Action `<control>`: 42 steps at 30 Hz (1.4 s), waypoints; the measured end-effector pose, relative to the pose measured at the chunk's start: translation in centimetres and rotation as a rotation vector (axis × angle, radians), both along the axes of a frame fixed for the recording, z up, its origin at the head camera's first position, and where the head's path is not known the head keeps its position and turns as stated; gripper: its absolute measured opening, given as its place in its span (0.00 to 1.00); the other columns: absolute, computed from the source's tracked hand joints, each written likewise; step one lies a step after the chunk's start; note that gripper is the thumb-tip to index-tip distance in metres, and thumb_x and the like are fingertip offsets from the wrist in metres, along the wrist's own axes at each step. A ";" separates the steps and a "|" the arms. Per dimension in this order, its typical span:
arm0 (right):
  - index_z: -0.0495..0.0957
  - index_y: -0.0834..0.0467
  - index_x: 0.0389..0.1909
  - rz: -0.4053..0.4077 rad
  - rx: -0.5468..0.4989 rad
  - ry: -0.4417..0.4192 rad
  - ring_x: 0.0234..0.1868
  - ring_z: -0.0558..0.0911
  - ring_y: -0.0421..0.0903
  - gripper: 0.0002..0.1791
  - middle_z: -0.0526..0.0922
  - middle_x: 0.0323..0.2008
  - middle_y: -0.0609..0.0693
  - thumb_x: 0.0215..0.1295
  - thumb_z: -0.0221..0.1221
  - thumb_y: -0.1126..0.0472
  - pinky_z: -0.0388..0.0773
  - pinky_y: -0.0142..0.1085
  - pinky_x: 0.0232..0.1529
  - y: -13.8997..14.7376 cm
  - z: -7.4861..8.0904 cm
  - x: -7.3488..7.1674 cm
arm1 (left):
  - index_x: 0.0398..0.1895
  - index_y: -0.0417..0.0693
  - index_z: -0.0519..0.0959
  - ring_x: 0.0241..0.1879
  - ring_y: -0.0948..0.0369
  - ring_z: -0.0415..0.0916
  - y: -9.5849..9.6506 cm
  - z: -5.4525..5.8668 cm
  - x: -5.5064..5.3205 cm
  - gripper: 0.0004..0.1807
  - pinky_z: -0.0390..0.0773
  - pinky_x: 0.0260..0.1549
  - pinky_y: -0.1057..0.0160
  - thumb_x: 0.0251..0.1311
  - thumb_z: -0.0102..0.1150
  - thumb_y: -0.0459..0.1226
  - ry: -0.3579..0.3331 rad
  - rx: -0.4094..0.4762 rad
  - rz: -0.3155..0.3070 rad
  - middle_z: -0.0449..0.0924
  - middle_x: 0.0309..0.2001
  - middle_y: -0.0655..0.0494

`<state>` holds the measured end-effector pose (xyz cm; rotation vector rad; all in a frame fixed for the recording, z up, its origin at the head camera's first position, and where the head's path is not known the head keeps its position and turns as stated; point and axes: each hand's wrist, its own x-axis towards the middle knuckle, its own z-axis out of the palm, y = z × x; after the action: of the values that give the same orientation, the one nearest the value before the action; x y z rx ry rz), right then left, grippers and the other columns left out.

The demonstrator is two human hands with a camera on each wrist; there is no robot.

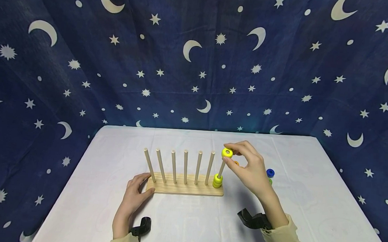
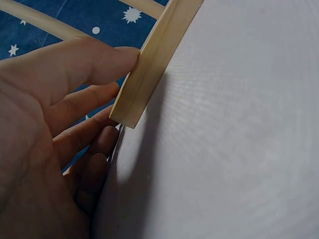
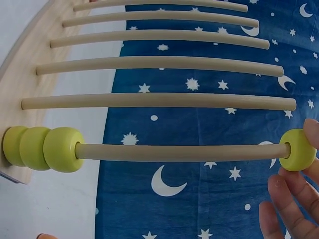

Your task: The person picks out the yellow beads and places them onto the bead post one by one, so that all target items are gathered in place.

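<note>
Right hand (image 1: 250,169) is pinching a chunky yellow bead (image 1: 227,152) on the rightmost peg's (image 1: 222,168) tip; left hand's (image 1: 136,194) thumb and fingers are gripping the wooden base (image 1: 183,189). Guessing we're threading, so next calls for loosening that pinch. Bead's looking rounded, center-holed.

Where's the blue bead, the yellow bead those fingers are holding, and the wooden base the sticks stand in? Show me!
Blue bead (image 1: 270,175): head view, on its lower rim.
Held yellow bead (image 3: 299,151): right wrist view, on the middle of its side.
Wooden base (image 1: 184,189): head view, on its bare front part.
</note>
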<state>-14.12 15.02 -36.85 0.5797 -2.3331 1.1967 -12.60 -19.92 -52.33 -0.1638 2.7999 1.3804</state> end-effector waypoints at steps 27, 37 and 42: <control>0.81 0.53 0.50 0.008 0.004 -0.019 0.42 0.76 0.37 0.21 0.81 0.41 0.45 0.53 0.69 0.64 0.72 0.26 0.36 0.2 -0.3 0.1 | 0.62 0.45 0.72 0.63 0.48 0.59 0.1 0.2 0.3 0.30 0.62 0.62 0.40 0.53 0.66 0.35 0.035 0.010 0.007 0.68 0.66 0.44; 0.81 0.55 0.50 0.020 -0.007 -0.006 0.43 0.78 0.40 0.20 0.82 0.42 0.46 0.54 0.68 0.66 0.72 0.24 0.35 0.5 -0.4 0.2 | 0.64 0.46 0.71 0.65 0.49 0.57 0.1 0.0 0.2 0.31 0.61 0.64 0.42 0.54 0.66 0.36 0.010 0.018 0.002 0.66 0.67 0.46; 0.81 0.55 0.49 0.021 0.015 -0.009 0.43 0.78 0.40 0.19 0.82 0.43 0.46 0.55 0.68 0.65 0.72 0.24 0.39 0.8 -0.8 0.2 | 0.64 0.46 0.71 0.65 0.49 0.57 0.1 0.0 0.1 0.31 0.61 0.64 0.41 0.54 0.65 0.35 0.003 0.012 -0.004 0.66 0.67 0.46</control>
<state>-13.89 15.84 -37.63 0.6061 -2.3510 1.1941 -12.45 -19.85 -52.30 -0.1560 2.7925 1.3969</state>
